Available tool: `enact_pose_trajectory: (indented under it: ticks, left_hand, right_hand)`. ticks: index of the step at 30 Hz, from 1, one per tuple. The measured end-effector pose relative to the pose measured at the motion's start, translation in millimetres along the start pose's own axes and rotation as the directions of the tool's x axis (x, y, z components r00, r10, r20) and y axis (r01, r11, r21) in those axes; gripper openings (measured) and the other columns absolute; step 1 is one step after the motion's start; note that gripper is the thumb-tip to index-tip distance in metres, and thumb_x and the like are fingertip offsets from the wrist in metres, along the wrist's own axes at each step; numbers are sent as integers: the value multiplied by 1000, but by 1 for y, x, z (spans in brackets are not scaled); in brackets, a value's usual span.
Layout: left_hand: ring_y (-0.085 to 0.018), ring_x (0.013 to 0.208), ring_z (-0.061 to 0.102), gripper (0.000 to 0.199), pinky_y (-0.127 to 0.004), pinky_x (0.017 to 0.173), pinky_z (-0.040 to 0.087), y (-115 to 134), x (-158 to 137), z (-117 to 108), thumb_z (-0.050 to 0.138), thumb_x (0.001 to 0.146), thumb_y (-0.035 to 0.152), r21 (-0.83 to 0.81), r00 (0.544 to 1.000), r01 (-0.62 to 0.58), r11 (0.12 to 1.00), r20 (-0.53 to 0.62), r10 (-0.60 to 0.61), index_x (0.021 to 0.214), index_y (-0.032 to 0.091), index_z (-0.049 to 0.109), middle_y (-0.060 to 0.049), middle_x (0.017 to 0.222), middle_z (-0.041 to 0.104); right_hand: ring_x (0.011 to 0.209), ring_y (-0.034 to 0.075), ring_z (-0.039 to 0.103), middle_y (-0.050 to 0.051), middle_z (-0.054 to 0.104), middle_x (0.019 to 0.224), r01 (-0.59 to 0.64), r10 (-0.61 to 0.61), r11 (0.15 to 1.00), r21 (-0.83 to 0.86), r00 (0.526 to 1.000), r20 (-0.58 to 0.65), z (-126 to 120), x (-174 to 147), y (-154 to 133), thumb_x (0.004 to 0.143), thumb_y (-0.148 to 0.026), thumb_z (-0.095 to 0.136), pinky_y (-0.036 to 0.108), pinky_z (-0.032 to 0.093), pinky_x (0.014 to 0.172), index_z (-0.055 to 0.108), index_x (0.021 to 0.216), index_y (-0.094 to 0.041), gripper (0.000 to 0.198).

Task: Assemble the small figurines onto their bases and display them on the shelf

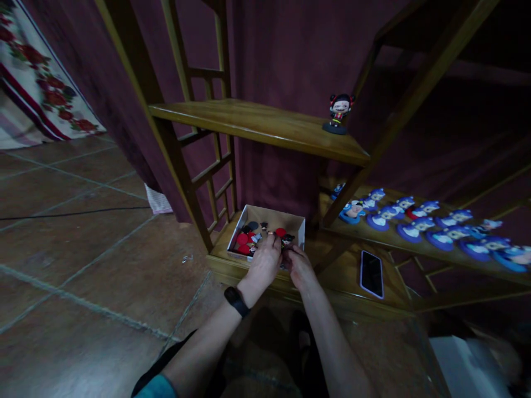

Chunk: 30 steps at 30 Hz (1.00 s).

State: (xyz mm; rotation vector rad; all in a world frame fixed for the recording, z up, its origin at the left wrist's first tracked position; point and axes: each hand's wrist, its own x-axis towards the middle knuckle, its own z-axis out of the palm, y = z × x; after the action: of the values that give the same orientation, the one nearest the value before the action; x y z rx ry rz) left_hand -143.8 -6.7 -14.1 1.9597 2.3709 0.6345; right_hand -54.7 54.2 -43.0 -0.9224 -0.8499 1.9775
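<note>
A shallow white cardboard box [299,224] stands on the low wooden shelf, holding small figurine parts and several red discs [243,239]. My left hand [267,258] reaches over its front wall, fingers closed and bent down among the pieces; what they grip is hidden. Close beside it, my right hand [300,268] is closed at the box's front right corner. A small black-haired figurine [287,240] shows just above the right fingertips and appears pinched there; its lower part is hidden. Dark grey round bases [251,226] lie at the back left of the box.
Above the box runs a wooden shelf [249,119] with one black-haired figurine on a dark base [338,113]. Several blue-and-white figurines [415,228] stand in rows on the right shelf. Below them lies a phone [371,273]. Wooden posts frame the box's space.
</note>
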Motion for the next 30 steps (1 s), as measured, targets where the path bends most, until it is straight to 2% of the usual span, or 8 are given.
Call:
enact_pose_trajectory:
  ticks: [8, 15, 21, 25, 30]
  left_hand:
    - [-22, 96, 55, 36, -33, 81, 44, 2, 2, 0, 39, 83, 11, 74, 999, -34, 997, 15, 33, 119, 14, 44, -13, 109, 52]
    - [-22, 98, 53, 37, -33, 83, 44, 0, 2, 3, 38, 82, 10, 47, 998, -65, 997, -8, 65, 118, 13, 45, -14, 109, 51]
    - [-22, 99, 53, 38, -33, 84, 43, 0, 1, 4, 39, 81, 9, 39, 997, -72, 997, -5, 72, 119, 13, 45, -13, 109, 51]
    - [-23, 98, 54, 42, -33, 84, 43, -1, 1, 4, 41, 80, 9, -3, 998, -62, 998, 3, 62, 121, 14, 43, -14, 113, 51]
    - [-23, 102, 53, 46, -33, 85, 44, -5, 1, 6, 48, 77, 12, -116, 1000, 8, 993, -6, -9, 122, 16, 43, -13, 121, 48]
  right_hand:
    - [59, 11, 57, -4, 66, 65, 4, -4, 1000, 2, 999, -48, 2, -1, 0, 49, -11, 63, 22, 44, 57, 65, 71, -20, 23]
    - [58, 10, 56, -5, 65, 62, -9, 11, 1000, 18, 997, -78, 2, -1, 0, 47, -12, 64, 22, 44, 56, 63, 69, -20, 23]
    - [56, 11, 56, -5, 65, 64, -4, 3, 1000, -26, 999, -53, -1, 1, 2, 51, -14, 63, 23, 44, 55, 62, 72, -20, 22]
    - [57, 11, 57, -4, 66, 65, 4, -5, 999, -34, 999, -46, -3, 3, 4, 51, -14, 64, 23, 44, 56, 63, 75, -21, 24]
    - [56, 12, 57, -4, 66, 65, -7, 6, 999, -33, 1000, -23, -4, 2, 2, 52, -15, 64, 23, 43, 54, 64, 74, -20, 23]
